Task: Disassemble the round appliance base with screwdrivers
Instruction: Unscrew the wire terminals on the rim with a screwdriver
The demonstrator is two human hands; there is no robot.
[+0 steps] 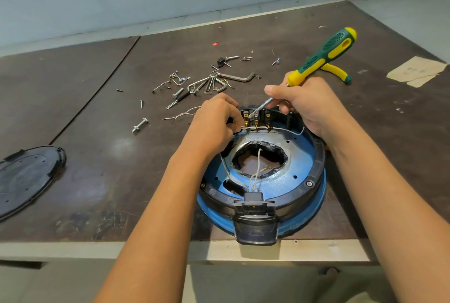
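Note:
The round blue appliance base [299,163] with a black ring lies open near the table's front edge, white wires running across its inside. My right hand [304,105] grips a green and yellow screwdriver [321,56] by the lower handle and shaft. Its tip sits at the brass terminals [255,120] on the base's far rim. My left hand [214,122] pinches a white wire [287,129] beside the leftmost terminal. A black plug socket [255,220] sticks out of the near rim, past the table edge.
A black round cover [26,178] lies at the left. Several loose screws, bolts and hex keys [209,83] are scattered behind the base. A second yellow-handled tool [337,72] lies at the right, a taped paper patch [416,71] beyond it.

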